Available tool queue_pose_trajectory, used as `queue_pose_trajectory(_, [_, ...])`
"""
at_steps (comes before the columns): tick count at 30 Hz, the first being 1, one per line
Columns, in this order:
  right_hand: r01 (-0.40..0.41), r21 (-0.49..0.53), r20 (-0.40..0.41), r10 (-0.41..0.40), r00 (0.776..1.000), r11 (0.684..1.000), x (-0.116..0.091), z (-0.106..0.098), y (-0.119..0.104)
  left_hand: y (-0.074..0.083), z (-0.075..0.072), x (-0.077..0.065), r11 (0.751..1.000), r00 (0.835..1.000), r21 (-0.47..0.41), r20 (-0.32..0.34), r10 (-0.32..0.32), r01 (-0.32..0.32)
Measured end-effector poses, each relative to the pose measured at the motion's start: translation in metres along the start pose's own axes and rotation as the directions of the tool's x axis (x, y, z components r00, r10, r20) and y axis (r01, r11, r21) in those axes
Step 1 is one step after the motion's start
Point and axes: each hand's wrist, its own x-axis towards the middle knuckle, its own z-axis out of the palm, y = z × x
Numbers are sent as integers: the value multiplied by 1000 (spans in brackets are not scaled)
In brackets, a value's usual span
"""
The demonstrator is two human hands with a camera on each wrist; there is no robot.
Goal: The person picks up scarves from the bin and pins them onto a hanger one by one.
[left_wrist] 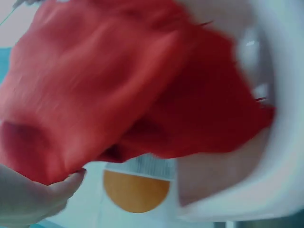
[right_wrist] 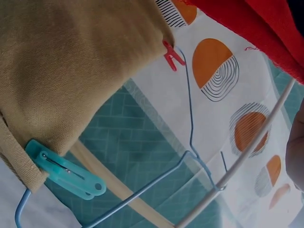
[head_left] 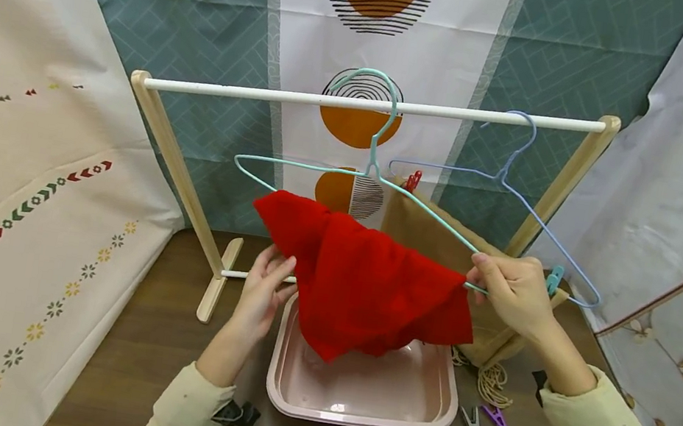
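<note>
A red cloth (head_left: 364, 284) drapes over the lower part of a mint-green wire hanger (head_left: 374, 145), above a pink basin (head_left: 357, 418). My right hand (head_left: 513, 289) pinches the hanger's right corner between thumb and fingers. At the cloth's left edge is my left hand (head_left: 263, 286), its fingers loosely extended and partly behind the fabric. Close up in the left wrist view, the left thumb (left_wrist: 69, 186) touches the edge of the cloth (left_wrist: 104, 80). The right wrist view shows only a blurred bit of the right hand (right_wrist: 295, 147).
A white rod (head_left: 220, 90) on wooden posts spans the back. From it hangs a blue hanger (head_left: 532, 212) with brown fabric (head_left: 421, 218), held by a red clip (head_left: 412, 181) and a teal clip (right_wrist: 66, 171). Purple (head_left: 494, 418) and grey (head_left: 472, 424) clothespins lie right of the basin, near a cord (head_left: 492, 384).
</note>
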Motion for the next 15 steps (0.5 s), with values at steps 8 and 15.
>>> queue_pose_trajectory(8, [26,8,50,-26,998,1000,12,-3,-15,20,9,17,996,998,-75,-41,37,-40])
queue_pose_trajectory(15, [-40,-95,79,48,996,995,13,-1,0,44,19,-1,984,992,-134,23,124,-120])
